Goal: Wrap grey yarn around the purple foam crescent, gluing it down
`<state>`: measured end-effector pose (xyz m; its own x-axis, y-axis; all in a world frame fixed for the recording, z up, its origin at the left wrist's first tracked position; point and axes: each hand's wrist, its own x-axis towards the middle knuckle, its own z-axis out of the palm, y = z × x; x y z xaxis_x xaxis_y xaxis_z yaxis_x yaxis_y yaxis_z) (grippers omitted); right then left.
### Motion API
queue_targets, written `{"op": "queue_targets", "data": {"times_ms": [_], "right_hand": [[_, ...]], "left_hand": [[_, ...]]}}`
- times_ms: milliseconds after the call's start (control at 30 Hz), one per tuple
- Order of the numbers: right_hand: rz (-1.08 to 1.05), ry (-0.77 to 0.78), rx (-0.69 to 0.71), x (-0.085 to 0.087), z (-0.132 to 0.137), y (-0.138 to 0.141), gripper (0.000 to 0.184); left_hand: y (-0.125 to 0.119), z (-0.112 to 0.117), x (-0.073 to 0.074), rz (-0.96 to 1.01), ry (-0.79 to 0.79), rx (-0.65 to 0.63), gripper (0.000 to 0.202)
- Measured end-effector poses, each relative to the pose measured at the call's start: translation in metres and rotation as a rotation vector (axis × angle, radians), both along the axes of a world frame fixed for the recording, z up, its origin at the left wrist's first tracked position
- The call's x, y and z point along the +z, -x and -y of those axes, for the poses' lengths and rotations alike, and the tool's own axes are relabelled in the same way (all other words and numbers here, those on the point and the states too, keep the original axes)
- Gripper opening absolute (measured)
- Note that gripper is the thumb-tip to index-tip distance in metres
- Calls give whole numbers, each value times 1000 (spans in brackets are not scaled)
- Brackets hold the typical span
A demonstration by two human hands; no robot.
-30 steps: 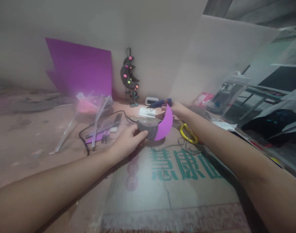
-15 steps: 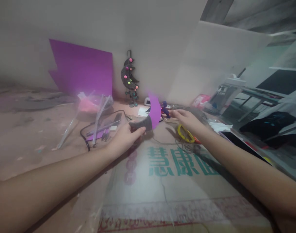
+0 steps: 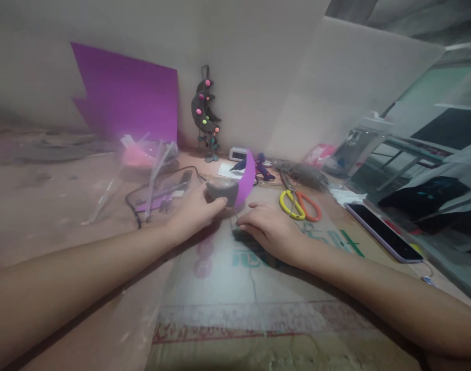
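My left hand (image 3: 200,210) is closed around the grey-wrapped end of a crescent-shaped card. Grey yarn (image 3: 223,191) covers its lower left part, while the bare purple part of the crescent (image 3: 248,179) curves upward. Just right of it, my right hand (image 3: 272,229) has its fingertips pinched on the loose yarn strand (image 3: 236,216) that hangs from the wrapped part. Behind the crescent, a dark blue glue gun (image 3: 264,170) lies by a white paper piece (image 3: 230,170). Scissors (image 3: 292,205) with yellow and orange handles lie beyond my right hand.
A finished-looking grey moon ornament (image 3: 204,111) with coloured dots leans on the wall beside purple card (image 3: 135,98). A grey yarn bundle (image 3: 305,175) and a phone (image 3: 382,232) lie at the right. Clear glue sticks (image 3: 155,180) and a black cord (image 3: 133,208) are at the left.
My right hand has moved from beside the glue gun toward me and down to the yarn strand near the crescent. The crescent has turned slightly in my left hand.
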<state>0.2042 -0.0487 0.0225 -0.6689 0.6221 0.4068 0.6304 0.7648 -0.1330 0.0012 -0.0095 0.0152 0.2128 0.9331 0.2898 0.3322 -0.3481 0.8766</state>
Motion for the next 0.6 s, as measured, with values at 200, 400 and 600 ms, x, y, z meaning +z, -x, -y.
{"op": "queue_targets", "data": {"times_ms": [200, 400, 600], "right_hand": [[-29, 37, -122, 13, 2, -12, 26], [2, 53, -305, 50, 5, -15, 18], [-19, 109, -330, 61, -10, -34, 22]], "left_hand": [[-1, -2, -2, 69, 10, -97, 31], [-4, -4, -7, 205, 98, -196, 30], [-2, -2, -10, 310, 148, -142, 75]]}}
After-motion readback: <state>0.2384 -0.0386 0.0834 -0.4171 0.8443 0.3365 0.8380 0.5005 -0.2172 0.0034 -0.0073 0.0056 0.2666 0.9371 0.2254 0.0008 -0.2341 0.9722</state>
